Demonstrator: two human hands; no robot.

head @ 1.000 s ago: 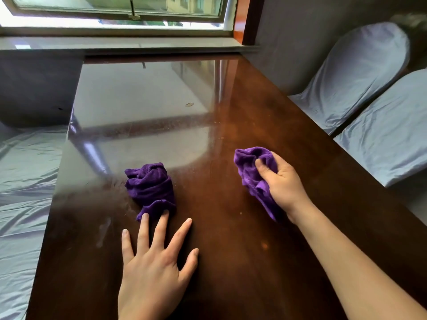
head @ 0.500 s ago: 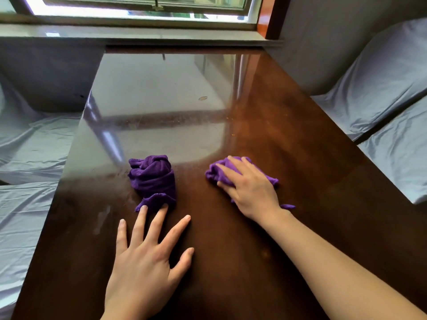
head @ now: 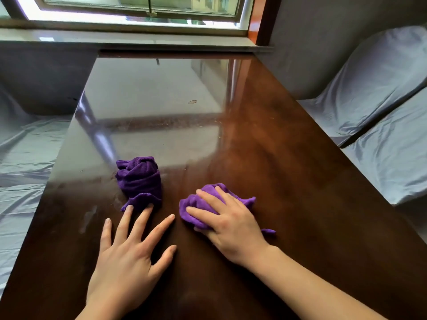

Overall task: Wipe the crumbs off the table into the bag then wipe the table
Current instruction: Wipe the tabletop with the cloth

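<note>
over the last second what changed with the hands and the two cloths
The right hand was gripping the right cloth bunched up. It has opened, slid the cloth left toward the left cloth, and now presses it flat on the table with straight fingers. The left hand stayed flat on the table, fingertips at the left cloth's edge; that cloth did not move.

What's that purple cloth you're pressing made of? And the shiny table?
The purple cloth under the right hand looks like soft, fuzzy fabric, maybe microfibre: it crumples into folds. The table seems dark wood with glossy varnish, since it mirrors the window.
</note>
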